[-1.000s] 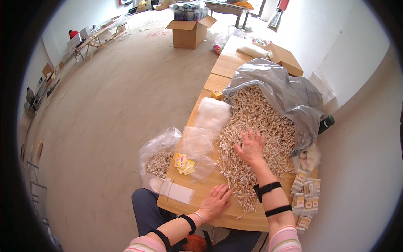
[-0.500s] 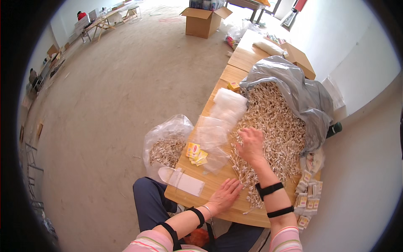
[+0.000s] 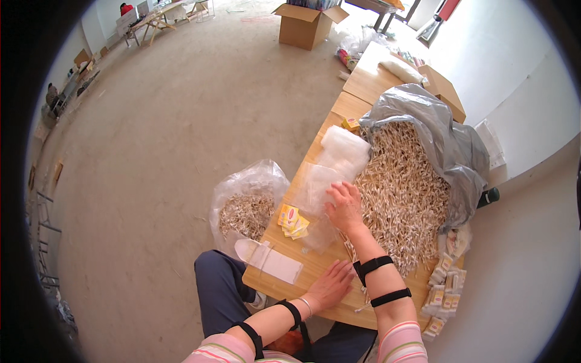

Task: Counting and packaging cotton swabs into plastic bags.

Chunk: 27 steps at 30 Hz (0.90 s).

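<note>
A large heap of cotton swabs [image 3: 402, 193] with wooden sticks covers the right part of the wooden table [image 3: 257, 279]. My right hand [image 3: 345, 209] is over the heap's left edge, beside thin clear plastic bags [image 3: 318, 189]. Its fingers are apart and slightly bent, and nothing shows in them. Flat on the table near the front edge lies my left hand [image 3: 331, 285], fingers stretched out, with a few loose swabs by its fingertips. Small yellow cards [image 3: 293, 221] lie left of my right hand. Closer to me is a white card in a clear sleeve [image 3: 272, 261].
A grey plastic sack [image 3: 463, 148] drapes over the heap's far side. Filled small packets [image 3: 445, 296] line the right edge by the wall. A clear bag of swabs [image 3: 248, 209] stands left of the table. Farther off is an open cardboard box [image 3: 302, 27].
My right hand has moved left, from over the swab heap to its edge by the clear bags. My left hand stays flat on the table. The whole view has shifted slightly.
</note>
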Motion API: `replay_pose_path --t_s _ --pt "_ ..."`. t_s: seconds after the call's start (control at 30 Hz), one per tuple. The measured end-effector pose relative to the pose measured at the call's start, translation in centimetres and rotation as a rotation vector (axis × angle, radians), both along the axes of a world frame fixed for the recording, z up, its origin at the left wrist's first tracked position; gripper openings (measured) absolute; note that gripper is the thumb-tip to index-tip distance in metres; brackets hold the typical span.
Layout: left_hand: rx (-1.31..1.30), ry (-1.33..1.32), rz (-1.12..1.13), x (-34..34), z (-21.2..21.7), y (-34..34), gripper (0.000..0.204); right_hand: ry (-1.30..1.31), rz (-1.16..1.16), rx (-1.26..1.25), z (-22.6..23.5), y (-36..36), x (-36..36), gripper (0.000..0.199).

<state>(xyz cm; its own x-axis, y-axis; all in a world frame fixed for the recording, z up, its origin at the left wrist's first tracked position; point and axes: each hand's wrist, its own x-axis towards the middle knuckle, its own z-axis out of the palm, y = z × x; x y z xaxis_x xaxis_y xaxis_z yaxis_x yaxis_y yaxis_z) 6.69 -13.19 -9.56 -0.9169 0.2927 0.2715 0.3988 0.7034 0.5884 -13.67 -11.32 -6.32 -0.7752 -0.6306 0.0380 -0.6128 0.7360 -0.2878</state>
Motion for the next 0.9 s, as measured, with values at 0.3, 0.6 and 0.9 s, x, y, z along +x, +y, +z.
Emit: replay_pose_path --t_s 0.3,0.6,0.9 --pt "0.047 -0.041 -0.025 -0.1 0.1 0.5 0.040 0.062 0.008 0.065 -0.9 -3.3 -1.4 0.066" --pt "0.026 -0.034 -0.014 0.0 0.0 0.1 0.042 -0.008 -0.033 -0.074 0.1 0.5 0.1 0.068" --pt "0.025 0.004 0.001 0.0 -0.2 0.4 0.045 -0.040 0.024 0.158 1.3 -2.5 -1.7 0.088"
